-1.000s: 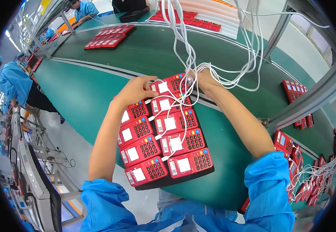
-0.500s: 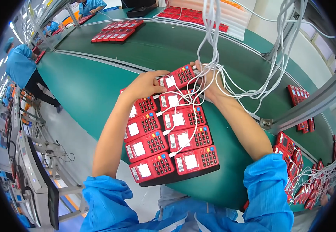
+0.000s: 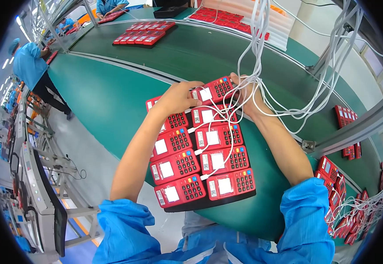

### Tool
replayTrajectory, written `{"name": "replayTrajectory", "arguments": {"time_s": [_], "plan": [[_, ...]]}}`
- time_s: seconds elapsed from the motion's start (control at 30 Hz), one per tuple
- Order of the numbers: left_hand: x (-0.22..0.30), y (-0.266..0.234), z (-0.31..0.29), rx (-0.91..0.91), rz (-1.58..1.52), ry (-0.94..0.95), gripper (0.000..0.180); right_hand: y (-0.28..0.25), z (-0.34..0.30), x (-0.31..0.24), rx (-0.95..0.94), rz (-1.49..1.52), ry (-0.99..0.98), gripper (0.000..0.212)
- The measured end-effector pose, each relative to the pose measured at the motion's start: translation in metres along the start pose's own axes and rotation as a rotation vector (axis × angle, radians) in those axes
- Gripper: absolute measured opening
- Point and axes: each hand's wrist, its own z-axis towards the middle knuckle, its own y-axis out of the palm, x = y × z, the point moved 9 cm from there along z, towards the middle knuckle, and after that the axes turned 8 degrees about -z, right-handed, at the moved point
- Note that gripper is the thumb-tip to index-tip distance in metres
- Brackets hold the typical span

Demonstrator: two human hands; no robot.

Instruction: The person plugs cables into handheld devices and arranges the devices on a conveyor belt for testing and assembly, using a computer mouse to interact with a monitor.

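My left hand [image 3: 179,99] grips the left end of a red card payment terminal [image 3: 218,89], tilted above the far end of two columns of similar terminals. My right hand [image 3: 247,93] is closed at that terminal's right end, pinching a white cable [image 3: 249,80]; the plug is hidden by the fingers. Beneath, the red terminals [image 3: 231,159] lie face up in a black tray [image 3: 226,198], with keypads and pale screens showing. White cables cross the right column, and several white plugs [image 3: 204,177] sit between the columns at the terminals' ends.
A bundle of white cables [image 3: 258,35] hangs from above. Beyond the green bench [image 3: 94,97] runs a belt [image 3: 191,48] carrying a block of red terminals [image 3: 143,33]. More cabled terminals [image 3: 345,220] lie at right, near a metal post [image 3: 359,125]. A co-worker [image 3: 28,66] stands at far left.
The view has shifted, so the bench and tray appear farther right. My right fingers have closed over the held terminal's right end, covering the white plug that showed there.
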Motion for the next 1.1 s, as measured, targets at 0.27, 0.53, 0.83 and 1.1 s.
{"name": "replayTrajectory", "arguments": {"time_s": [0.27,0.53,0.83,1.1], "plan": [[0.009,0.001,0.012,-0.048,0.14,0.045,0.051,-0.031,-0.004,-0.038,-0.041,-1.187,-0.032,0.055],[0.01,0.008,0.024,-0.04,0.269,-0.068,0.052,-0.076,-0.054,-0.005,-0.264,-0.762,0.333,0.017],[0.003,0.007,0.014,-0.001,0.351,-0.052,0.052,-0.048,-0.118,-0.017,-0.698,-0.778,0.32,0.017],[0.022,0.015,-0.041,0.045,0.346,-0.068,0.033,-0.051,-0.091,-0.031,0.018,-0.998,-0.604,0.02]]}}
